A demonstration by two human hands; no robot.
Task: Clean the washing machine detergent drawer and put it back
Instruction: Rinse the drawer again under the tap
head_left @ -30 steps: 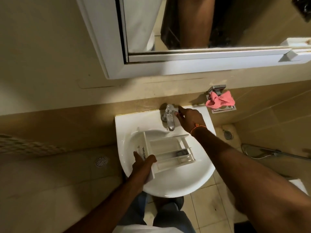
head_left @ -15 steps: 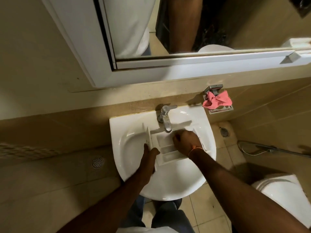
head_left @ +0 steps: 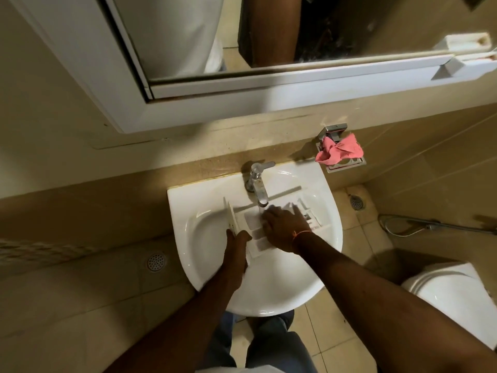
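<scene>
The white detergent drawer (head_left: 258, 232) is being held inside the basin of the white sink (head_left: 204, 251), lying across the basin's middle, directly under the spout of the chrome tap (head_left: 258, 184) mounted at the sink's back edge. The drawer's front panel is being turned toward the basin's left side; its divided compartments are being kept facing up, and its far end is lying toward the basin's right rim.

The left hand (head_left: 236, 247) is being wrapped around the drawer's front panel end, thumb on one face and fingers curled behind, grasping it. The right hand (head_left: 285, 227) is being laid palm down over the compartments, fingers stretched fairly straight and spread, pressing on the drawer's upper surface just below the tap spout; nothing is being grasped by it. An orange thread (head_left: 301, 234) is being worn on the right wrist. Whether water is running from the tap cannot be told, since the area under the spout is blurred.

A pink cloth (head_left: 340, 150) is being kept on a metal soap holder (head_left: 347, 164) fixed to the wall just beyond the sink's back right corner. A mirror (head_left: 269, 36) in a white frame is hanging above the sink. A white toilet (head_left: 457, 300) is being seen past the sink's right edge, and a round floor drain (head_left: 156, 261) past its left edge.
</scene>
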